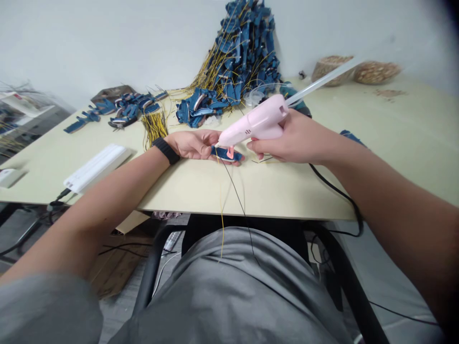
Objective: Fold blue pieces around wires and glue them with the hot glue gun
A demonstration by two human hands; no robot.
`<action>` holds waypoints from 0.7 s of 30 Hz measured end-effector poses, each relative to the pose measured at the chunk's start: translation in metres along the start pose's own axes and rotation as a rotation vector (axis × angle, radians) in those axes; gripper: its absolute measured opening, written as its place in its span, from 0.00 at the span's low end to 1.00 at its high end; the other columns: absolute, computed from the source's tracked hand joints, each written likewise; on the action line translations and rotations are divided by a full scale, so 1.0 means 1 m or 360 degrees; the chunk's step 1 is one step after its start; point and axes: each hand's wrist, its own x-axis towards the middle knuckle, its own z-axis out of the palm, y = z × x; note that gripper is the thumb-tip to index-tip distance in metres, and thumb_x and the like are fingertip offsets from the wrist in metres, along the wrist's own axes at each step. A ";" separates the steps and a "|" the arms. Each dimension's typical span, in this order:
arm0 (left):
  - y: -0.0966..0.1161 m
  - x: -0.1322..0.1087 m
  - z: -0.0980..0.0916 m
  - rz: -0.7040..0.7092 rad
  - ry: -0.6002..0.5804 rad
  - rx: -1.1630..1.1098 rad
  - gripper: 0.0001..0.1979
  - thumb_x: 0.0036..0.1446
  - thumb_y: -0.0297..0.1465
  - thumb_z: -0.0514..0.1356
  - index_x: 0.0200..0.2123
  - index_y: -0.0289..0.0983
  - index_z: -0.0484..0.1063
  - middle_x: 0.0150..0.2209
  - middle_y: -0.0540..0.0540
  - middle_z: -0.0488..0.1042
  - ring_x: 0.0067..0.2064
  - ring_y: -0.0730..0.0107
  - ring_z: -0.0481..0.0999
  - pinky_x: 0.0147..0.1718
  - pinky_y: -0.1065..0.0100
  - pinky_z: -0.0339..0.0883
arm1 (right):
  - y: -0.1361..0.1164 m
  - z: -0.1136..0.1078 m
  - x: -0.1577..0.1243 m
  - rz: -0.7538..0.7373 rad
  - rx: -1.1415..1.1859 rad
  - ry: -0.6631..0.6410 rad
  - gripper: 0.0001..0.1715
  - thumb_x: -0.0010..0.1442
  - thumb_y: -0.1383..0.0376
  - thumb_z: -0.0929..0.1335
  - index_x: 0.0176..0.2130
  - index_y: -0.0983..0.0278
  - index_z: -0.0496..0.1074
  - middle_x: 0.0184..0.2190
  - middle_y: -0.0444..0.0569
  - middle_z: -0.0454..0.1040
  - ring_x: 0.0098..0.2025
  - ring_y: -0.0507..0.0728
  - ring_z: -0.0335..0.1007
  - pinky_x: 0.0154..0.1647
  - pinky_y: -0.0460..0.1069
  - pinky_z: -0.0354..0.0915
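Note:
My right hand (283, 141) grips a pink hot glue gun (254, 122), with a long clear glue stick (326, 79) jutting from its back end. Its nozzle points left and down, at the near end of a small blue plastic piece (225, 153). That piece lies across the fingers of my left hand (197, 145), which is closed on it with the thumb at its left end. From there a yellow wire (222, 215) and a black wire (234, 191) hang down over the table edge. Whether the nozzle touches the piece I cannot tell.
A tall heap of blue pieces with wires (244, 52) stands against the wall. More blue pieces (132, 105) and a bundle of yellow wires (155, 126) lie left. A white power strip (96, 167) is near my left forearm. Two bags (376, 72) sit at the back right.

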 end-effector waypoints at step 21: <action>0.009 -0.005 -0.004 0.0080 -0.0221 0.0293 0.42 0.49 0.44 0.95 0.65 0.39 0.92 0.61 0.34 0.95 0.72 0.30 0.94 0.61 0.59 0.91 | -0.004 -0.007 -0.007 0.0017 -0.0011 -0.0040 0.18 0.70 0.69 0.81 0.31 0.56 0.78 0.24 0.43 0.74 0.28 0.56 0.67 0.36 0.56 0.69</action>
